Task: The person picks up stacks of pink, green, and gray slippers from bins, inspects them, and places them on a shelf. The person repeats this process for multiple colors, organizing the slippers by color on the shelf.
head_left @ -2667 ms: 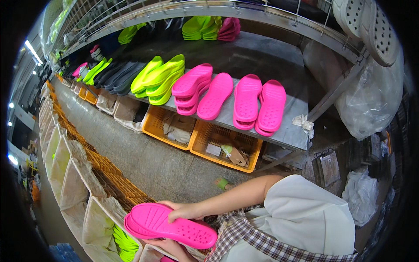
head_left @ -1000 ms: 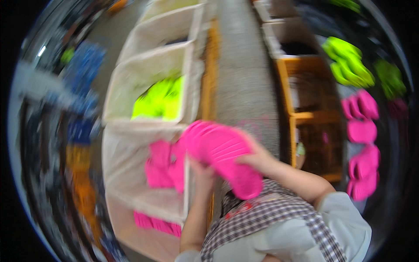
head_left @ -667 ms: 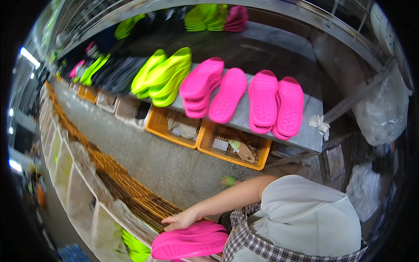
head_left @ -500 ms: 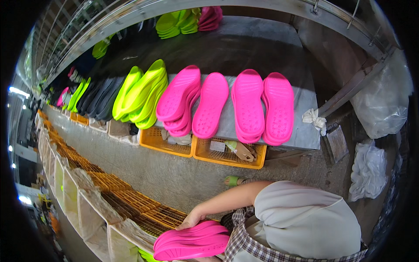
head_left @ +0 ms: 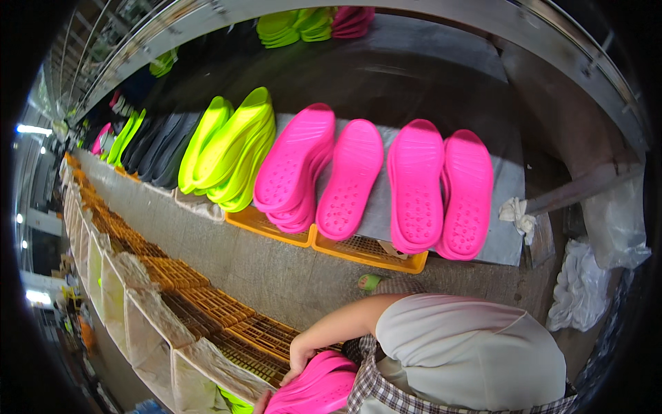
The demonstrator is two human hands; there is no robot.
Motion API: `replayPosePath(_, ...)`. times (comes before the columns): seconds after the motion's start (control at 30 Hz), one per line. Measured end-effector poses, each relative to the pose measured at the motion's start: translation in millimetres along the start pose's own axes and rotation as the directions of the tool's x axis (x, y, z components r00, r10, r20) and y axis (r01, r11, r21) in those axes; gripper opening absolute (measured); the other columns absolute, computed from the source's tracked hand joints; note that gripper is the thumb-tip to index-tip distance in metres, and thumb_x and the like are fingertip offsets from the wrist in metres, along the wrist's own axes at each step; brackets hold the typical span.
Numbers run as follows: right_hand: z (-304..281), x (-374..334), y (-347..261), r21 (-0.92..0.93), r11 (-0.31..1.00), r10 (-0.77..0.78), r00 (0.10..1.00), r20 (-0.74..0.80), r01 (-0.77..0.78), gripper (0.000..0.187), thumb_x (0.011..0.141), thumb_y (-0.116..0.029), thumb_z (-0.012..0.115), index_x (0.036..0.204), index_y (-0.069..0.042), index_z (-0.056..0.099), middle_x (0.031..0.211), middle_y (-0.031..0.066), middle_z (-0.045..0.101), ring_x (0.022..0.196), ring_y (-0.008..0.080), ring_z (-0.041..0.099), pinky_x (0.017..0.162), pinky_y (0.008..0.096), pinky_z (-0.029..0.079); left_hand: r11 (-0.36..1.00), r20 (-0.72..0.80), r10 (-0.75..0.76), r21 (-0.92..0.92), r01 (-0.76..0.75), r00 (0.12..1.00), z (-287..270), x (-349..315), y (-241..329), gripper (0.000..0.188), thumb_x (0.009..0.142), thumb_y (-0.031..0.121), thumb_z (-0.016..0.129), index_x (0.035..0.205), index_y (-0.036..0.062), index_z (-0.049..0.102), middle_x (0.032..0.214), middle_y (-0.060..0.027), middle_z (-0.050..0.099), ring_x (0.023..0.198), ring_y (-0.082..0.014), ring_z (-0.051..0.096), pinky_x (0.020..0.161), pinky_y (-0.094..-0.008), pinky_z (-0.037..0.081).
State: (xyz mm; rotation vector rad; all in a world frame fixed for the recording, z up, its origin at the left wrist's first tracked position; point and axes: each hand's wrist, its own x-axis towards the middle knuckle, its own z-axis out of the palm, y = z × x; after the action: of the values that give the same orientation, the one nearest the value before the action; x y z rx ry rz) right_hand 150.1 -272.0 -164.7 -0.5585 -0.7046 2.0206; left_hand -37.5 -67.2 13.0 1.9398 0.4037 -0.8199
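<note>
A bundle of bright pink shoe soles (head_left: 314, 386) is held against the front of my checked apron at the bottom of the view. My right hand (head_left: 298, 360) is closed on the upper edge of the bundle, fingers pointing down along it. Of my left hand (head_left: 262, 401) only some fingers show, pressed to the bundle's left end; the rest is cut off by the lower edge. On the grey table stand more pink soles (head_left: 416, 186) in several piles, beside stacked yellow-green soles (head_left: 238, 152).
Yellow crates (head_left: 372, 259) sit under the table's front edge. Orange baskets (head_left: 186, 283) with cloth-lined compartments (head_left: 148, 328) run along the left. Dark soles (head_left: 162, 148) stand farther left on the table (head_left: 507, 228). A metal rail (head_left: 414, 17) crosses above; plastic bags (head_left: 583, 283) lie at right.
The pink bundle has tilted and sunk lower in the view, and fingers of my left hand now show at its left end. The view has shifted, so the table piles appear farther right.
</note>
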Motion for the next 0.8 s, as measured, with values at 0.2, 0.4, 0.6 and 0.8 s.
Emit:
replayPosePath(0.2,10,36,12,-0.044,0.970,0.244,0.943,0.225,-0.240,0.067,0.098,-0.053,0.029,0.141,-0.001,0.034,0.143,0.0108,0.041,0.128,0.0212,0.039,0.106,0.0365,0.033,0.857,0.253,-0.220,-0.411,0.311,0.942,124,-18,-84,0.074,0.084,0.026,0.069,0.146,0.0195,0.029,0.141,-0.0153,0.043,0.128,-0.0359,0.041,0.100,-0.0613,0.035)
replayPosePath(0.4,47,102,46,-0.509,0.642,0.746,0.312,0.589,-0.574,0.069,0.098,-0.054,0.030,0.140,0.000,0.036,0.143,0.0122,0.041,0.129,0.0222,0.038,0.107,0.0373,0.031,0.430,-0.268,-0.190,-0.887,-0.165,0.944,256,-59,-61,0.082,0.079,0.015,0.075,0.143,0.0009,0.025,0.139,-0.0100,0.039,0.128,-0.0184,0.035,0.108,-0.0330,0.028)
replayPosePath(0.6,89,169,33,-0.668,0.738,0.245,0.959,0.141,-0.091,0.043,0.091,-0.033,0.060,0.120,-0.002,0.055,0.107,0.0099,0.061,0.099,0.0182,0.058,0.080,0.0319,0.050,0.201,-0.497,-0.443,-0.866,-0.458,0.746,320,-126,-93,0.079,0.077,0.012,0.075,0.141,0.0008,0.030,0.137,-0.0113,0.043,0.125,-0.0204,0.041,0.105,-0.0345,0.033)
replayPosePath(0.8,105,242,37,-0.702,0.688,-0.031,0.959,-0.281,-0.184,0.015,0.087,-0.013,0.062,0.095,-0.002,0.061,0.084,0.0053,0.063,0.078,0.0147,0.061,0.069,0.0288,0.049,-0.230,-0.311,-0.869,-0.434,-0.871,0.384,354,-200,-216,0.060,0.077,-0.001,0.070,0.130,0.0026,0.044,0.118,-0.0120,0.058,0.107,-0.0264,0.058,0.093,-0.0411,0.050)
